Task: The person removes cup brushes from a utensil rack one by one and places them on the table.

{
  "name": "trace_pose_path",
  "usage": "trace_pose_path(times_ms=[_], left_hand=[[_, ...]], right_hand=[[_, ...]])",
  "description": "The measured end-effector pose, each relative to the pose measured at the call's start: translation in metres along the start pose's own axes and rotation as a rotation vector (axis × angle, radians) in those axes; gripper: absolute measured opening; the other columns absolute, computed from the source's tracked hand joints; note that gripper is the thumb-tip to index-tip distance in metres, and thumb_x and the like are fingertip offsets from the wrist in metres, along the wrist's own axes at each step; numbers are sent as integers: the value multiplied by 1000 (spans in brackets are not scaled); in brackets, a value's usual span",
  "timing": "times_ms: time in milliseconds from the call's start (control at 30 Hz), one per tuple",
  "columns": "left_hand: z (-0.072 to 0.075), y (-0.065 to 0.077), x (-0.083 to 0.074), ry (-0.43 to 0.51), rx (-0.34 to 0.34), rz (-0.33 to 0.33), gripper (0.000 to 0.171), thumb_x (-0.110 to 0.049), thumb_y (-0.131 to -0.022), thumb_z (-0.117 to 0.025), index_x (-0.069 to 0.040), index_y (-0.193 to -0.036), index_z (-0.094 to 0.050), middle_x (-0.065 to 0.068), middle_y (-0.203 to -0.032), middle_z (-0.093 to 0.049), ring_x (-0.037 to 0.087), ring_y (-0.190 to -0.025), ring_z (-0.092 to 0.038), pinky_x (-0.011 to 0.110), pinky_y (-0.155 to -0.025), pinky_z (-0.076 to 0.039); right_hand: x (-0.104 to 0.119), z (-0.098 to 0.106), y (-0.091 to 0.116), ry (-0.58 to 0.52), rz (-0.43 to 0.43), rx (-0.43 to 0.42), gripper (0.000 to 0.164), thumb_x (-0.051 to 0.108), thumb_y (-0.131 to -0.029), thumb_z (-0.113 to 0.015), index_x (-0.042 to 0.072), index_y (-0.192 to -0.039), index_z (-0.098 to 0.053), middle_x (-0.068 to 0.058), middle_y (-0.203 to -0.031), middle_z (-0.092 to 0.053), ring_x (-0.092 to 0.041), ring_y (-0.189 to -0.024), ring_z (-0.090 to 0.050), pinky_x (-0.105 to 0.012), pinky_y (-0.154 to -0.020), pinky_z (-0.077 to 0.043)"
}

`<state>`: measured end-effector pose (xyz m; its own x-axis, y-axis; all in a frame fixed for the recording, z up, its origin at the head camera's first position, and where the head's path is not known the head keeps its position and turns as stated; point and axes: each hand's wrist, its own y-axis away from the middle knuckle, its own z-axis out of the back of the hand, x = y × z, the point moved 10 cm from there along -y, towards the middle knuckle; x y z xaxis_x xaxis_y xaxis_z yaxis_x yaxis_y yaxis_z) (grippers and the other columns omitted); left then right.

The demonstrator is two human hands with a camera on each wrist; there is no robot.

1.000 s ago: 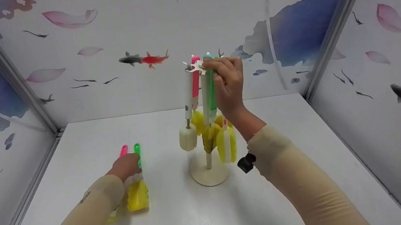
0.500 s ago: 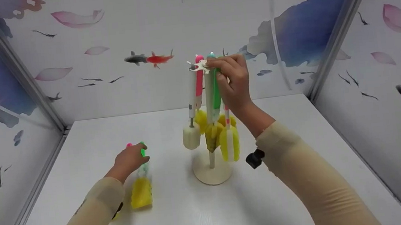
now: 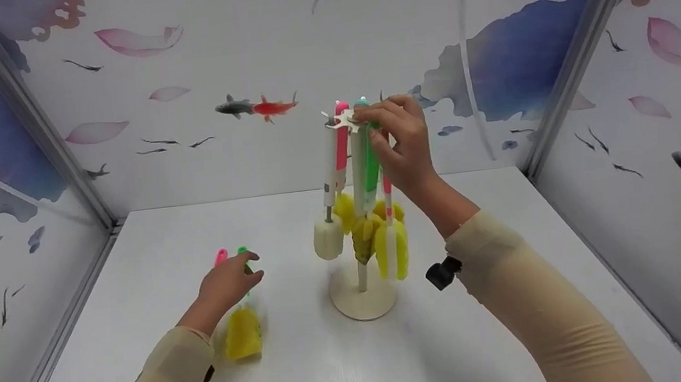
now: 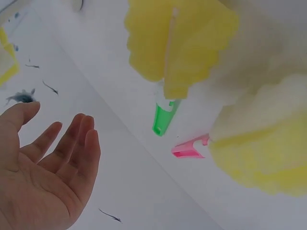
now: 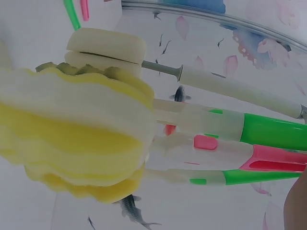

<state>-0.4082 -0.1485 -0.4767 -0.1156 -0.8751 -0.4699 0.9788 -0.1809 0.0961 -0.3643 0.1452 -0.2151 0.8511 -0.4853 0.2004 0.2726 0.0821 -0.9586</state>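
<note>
In the head view a white brush stand (image 3: 364, 303) with a round base holds several hanging sponge brushes, among them a white-headed brush (image 3: 328, 238) and a yellow-headed brush (image 3: 392, 250). My right hand (image 3: 404, 139) grips the stand's top at the hooks, fingers curled and partly hiding the handles. To the left, my left hand (image 3: 229, 284) hovers over two brushes on the table, its fingers spread and holding nothing. One is a green-handled brush (image 3: 243, 335) with a yellow sponge; the pink-handled brush (image 3: 221, 256) is mostly covered by the hand.
A white table (image 3: 310, 374) carries everything. Printed white panels with fish and petals wall it in at the back (image 3: 234, 158) and both sides, joined by metal corner posts (image 3: 50, 121).
My left hand has let go of the green handle, spread its fingers and shifted slightly right. The right hand keeps its grip at the stand's top.
</note>
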Motion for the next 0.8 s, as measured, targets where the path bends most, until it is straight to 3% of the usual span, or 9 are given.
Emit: trace_pose_path(times_ms=[267,433,567,800], left_hand=[[-4,4,-13,21,-53,-22,41,-26,-95,-64,-10,-132,-57,8,-107,-68,24,-91,-64,43,-84,-54],[-10,3,-27,62,-72,-28,39,-26,-94,-64,-13,-131,-59,6,-108,-68,25,-96,-63,41,-85,-54],[-20,3,-36,84,-67,-25,38,-27,-94,-64,-15,-129,-59,5,-109,-67,24,-98,-63,42,-88,-52],[-28,9,-59,142,-95,-87,33,-26,-95,-64,-13,-126,-62,4,-105,-68,23,-95,-63,41,-83,-53]], right_hand=[[1,1,6,-61,72,38,29,15,-86,-53,5,-106,-71,-12,-118,-66,-31,-115,-51,-47,-105,-35],[0,4,6,-136,39,53,32,8,-86,-50,-4,-113,-62,-24,-125,-57,-36,-119,-49,-45,-108,-34],[12,11,-3,-191,14,63,33,6,-88,-46,-10,-115,-57,-31,-123,-54,-43,-118,-48,-43,-109,-34],[17,14,-11,-235,-36,136,35,9,-93,-44,-13,-116,-57,-32,-123,-54,-42,-120,-48,-43,-109,-35]])
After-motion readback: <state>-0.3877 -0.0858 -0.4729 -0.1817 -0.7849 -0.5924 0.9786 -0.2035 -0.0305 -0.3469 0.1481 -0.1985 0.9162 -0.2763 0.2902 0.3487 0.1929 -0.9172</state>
